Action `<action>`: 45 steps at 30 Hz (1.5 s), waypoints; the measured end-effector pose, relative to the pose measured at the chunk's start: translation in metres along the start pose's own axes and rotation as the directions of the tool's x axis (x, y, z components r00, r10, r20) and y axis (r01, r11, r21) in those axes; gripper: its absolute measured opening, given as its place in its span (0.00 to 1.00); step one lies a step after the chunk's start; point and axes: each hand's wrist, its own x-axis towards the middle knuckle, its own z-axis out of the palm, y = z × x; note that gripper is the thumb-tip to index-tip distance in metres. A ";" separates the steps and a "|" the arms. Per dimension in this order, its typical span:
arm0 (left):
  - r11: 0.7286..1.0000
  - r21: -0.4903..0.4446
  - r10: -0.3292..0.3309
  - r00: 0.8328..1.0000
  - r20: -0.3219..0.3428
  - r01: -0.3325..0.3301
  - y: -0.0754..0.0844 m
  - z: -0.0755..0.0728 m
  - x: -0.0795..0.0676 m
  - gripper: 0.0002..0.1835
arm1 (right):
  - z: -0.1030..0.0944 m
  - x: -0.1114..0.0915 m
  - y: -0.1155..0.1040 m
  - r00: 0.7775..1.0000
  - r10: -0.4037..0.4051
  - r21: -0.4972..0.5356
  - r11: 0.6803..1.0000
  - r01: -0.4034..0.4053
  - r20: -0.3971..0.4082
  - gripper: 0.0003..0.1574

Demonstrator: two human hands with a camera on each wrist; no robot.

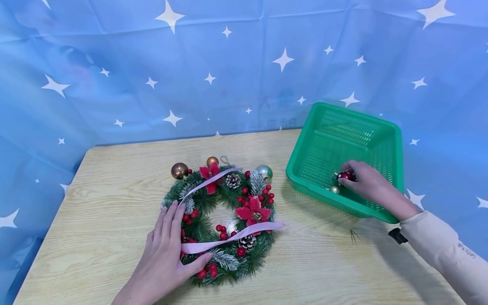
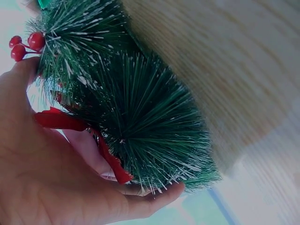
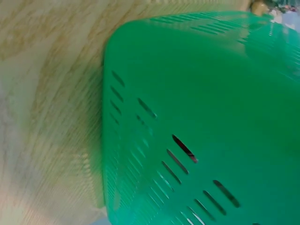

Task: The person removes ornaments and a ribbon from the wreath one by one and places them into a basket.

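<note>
A green wreath (image 1: 228, 271) with red berries, red flowers and pine cones lies on the table. My left hand (image 1: 164, 245) rests at its left edge, fingers fairly straight and thumb spread over the lower left. A light pink ribbon (image 1: 232, 237) crosses the wreath, partly covered by that hand. In the left wrist view, needles (image 2: 150, 112) and a red petal (image 2: 61, 119) sit between thumb and fingers. My right hand (image 1: 367, 182) reaches into a green basket (image 1: 316, 144) and pinches a dark red ball ornament (image 1: 345, 177). The right wrist view shows mostly basket wall (image 3: 201, 84), hiding the fingers.
A small gold ball (image 1: 334, 189) lies in the basket near the ornament. Brown (image 1: 179, 170), copper (image 1: 212, 161) and silvery (image 1: 264, 171) balls sit along the wreath's far rim. A blue starred cloth (image 1: 236, 67) hangs behind the wooden table (image 1: 114, 190).
</note>
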 end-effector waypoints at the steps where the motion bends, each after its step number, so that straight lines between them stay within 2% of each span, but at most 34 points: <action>1: 1.000 0.005 0.003 1.000 -0.003 -0.003 0.000 0.000 0.000 0.71 | 0.000 0.000 0.000 1.000 0.008 -0.005 1.000 -0.008 0.012 0.24; 7: 1.000 0.009 -0.005 1.000 0.008 0.005 0.000 -0.001 -0.001 0.71 | 0.001 -0.002 0.000 0.998 0.028 -0.025 0.999 -0.027 0.058 0.26; 19: 1.000 0.008 -0.004 1.000 0.011 0.004 0.000 -0.001 0.000 0.71 | 0.004 -0.007 -0.004 0.996 0.051 -0.061 0.997 -0.046 0.069 0.28; 33: 1.000 0.000 0.007 1.000 0.017 -0.007 0.001 -0.003 0.000 0.70 | 0.004 -0.019 -0.013 0.998 0.066 -0.013 0.998 -0.065 0.022 0.34; 37: 1.000 -0.001 0.015 1.000 0.013 -0.015 0.001 -0.003 0.000 0.70 | 0.005 -0.022 -0.015 0.998 0.052 0.013 0.999 -0.051 -0.036 0.33; 40: 1.000 -0.006 0.028 1.000 0.002 -0.028 0.000 -0.002 0.000 0.68 | 0.007 -0.026 -0.019 0.991 0.016 0.029 1.000 -0.012 -0.133 0.31; 45: 0.999 -0.015 0.038 0.999 -0.001 -0.038 0.000 -0.002 0.001 0.68 | 0.009 -0.034 -0.034 0.951 -0.055 0.043 0.997 0.071 -0.304 0.28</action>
